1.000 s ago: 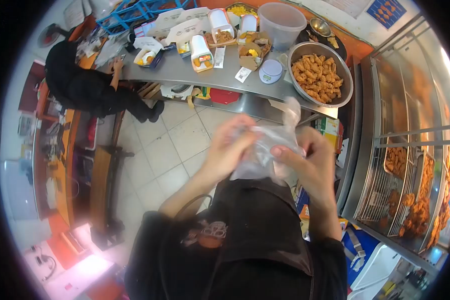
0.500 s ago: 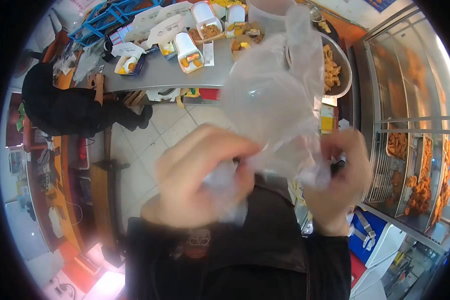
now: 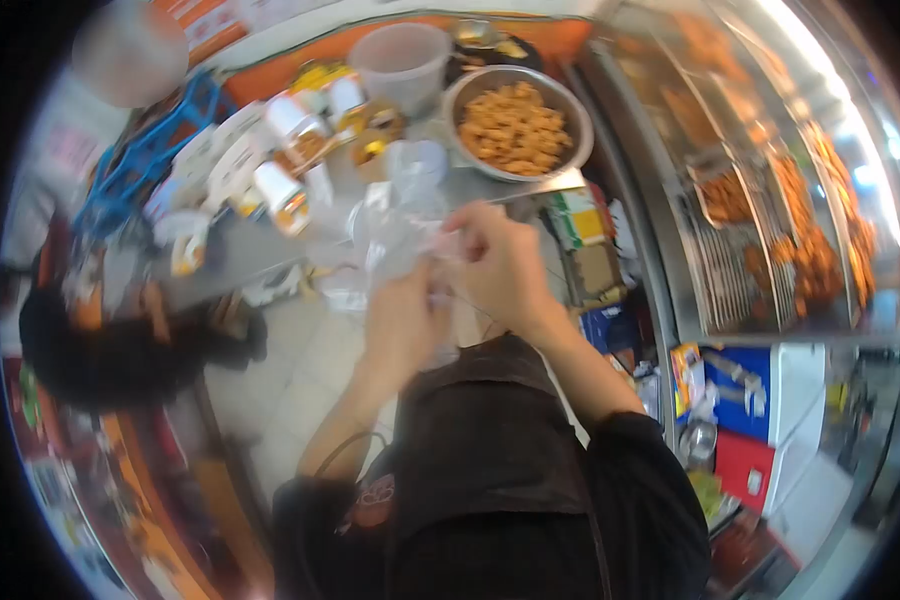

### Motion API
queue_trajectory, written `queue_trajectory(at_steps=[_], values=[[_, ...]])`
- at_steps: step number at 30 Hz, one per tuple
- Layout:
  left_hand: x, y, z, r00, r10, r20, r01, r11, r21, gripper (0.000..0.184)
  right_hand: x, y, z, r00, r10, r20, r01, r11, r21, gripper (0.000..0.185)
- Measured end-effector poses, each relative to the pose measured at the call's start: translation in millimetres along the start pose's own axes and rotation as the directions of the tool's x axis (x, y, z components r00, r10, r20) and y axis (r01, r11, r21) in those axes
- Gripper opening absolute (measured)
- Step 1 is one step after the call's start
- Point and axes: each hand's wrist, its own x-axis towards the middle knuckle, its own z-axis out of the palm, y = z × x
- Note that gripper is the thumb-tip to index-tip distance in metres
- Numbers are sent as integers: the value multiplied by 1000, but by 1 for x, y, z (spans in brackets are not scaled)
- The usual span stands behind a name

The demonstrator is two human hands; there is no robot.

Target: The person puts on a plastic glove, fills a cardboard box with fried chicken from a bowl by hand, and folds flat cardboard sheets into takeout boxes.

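Observation:
A clear plastic bag (image 3: 385, 245) is gathered in front of me, blurred by motion, at the near edge of the metal counter. My left hand (image 3: 402, 325) is closed around its lower part. Close beside it on the right, my right hand (image 3: 500, 262) pinches the bag's edge, fingers bent together. Just beyond the hands, the counter bears a steel bowl (image 3: 582, 130) of fried pieces (image 3: 515, 130). Left of the bag stands an open takeaway box (image 3: 282, 200) with food in it. The bag partly covers what lies behind it.
A translucent tub (image 3: 400, 62), more open boxes and a blue crate (image 3: 135, 180) fill the counter's far side. At the left, a person in dark clothes (image 3: 100, 345) bends by the counter. A heated display case (image 3: 705, 285) with fried food and a blue cooler (image 3: 745, 385) line the right.
The bag, spread out and puffed up before, is now bunched lower. My hands have come together and moved farther out, toward the counter. The view has turned, so the bowl shows fully.

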Motion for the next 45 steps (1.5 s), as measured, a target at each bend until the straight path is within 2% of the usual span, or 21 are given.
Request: queue_trajectory(at_steps=[2,5,7,9,11,13,15,17,18,21,24,27,29,31,33,35,36,40,42,44,45], values=[[11,-36,28,984,-91,151,146,905,-401,32,-6,-1,-1,999,2,54,2,997,-76,19],[35,-89,65,849,-262,458,515,222,-828,35,-24,22,16,993,81,82,-61,974,-218,18],[37,-87,87,854,-278,439,431,-92,-898,38,-39,27,27,1000,12,0,-12,989,-148,16],[47,-80,100,857,-131,499,476,-171,-863,42,-44,40,38,997,-20,-72,8,987,-161,16],[53,-69,108,849,-9,528,518,-182,-836,46,-42,58,50,937,-313,-154,245,905,-349,16],[58,-54,112,838,81,539,545,-149,-825,50,-42,58,42,929,-270,-252,187,932,-312,17],[57,-40,114,812,161,561,579,-101,-809,55,-55,52,31,978,134,-160,-162,970,-182,23],[56,-39,126,759,250,602,640,-118,-759,59,-63,63,32,926,99,-364,-215,931,-294,24],[66,-80,159,673,363,645,739,-284,-611,61,-69,70,38,857,40,-515,-275,879,-389,26],[79,-145,208,423,674,605,830,-557,40,68,-75,100,37,845,135,-518,-338,884,-322,17],[57,-41,162,626,236,744,771,-332,-543,60,-89,95,33,855,127,-503,-276,932,-234,15],[58,-59,181,690,216,691,723,-254,-642,53,-105,90,38,851,137,-507,-238,961,-139,13],[66,-83,202,602,149,785,791,-251,-558,44,-112,91,36,830,151,-538,-243,964,-105,12],[68,-92,204,356,394,847,883,-438,-168,32,-116,95,27,856,285,-430,-426,861,-277,11],[64,-109,209,451,322,832,842,-463,-277,27,-122,101,17,870,313,-380,-423,870,-252,11],[57,-109,222,471,485,737,823,-541,-170,22,-123,109,12,895,325,-306,-403,884,-238,11],[53,-96,225,510,-54,858,680,-585,-441,17,-125,113,15,891,299,-341,-367,917,-156,12],[44,-73,231,619,205,758,723,-526,-447,17,-123,122,17,811,348,-471,-362,930,65,15],[26,-32,221,689,196,698,711,-371,-597,34,-126,106,13,817,314,-484,-317,945,78,17],[20,-39,244,662,382,645,731,-519,-443,40,-138,109,2,813,293,-502,-280,954,103,26],[20,-17,236,663,291,690,736,-419,-531,43,-144,121,-4,845,289,-450,-259,957,130,32]])
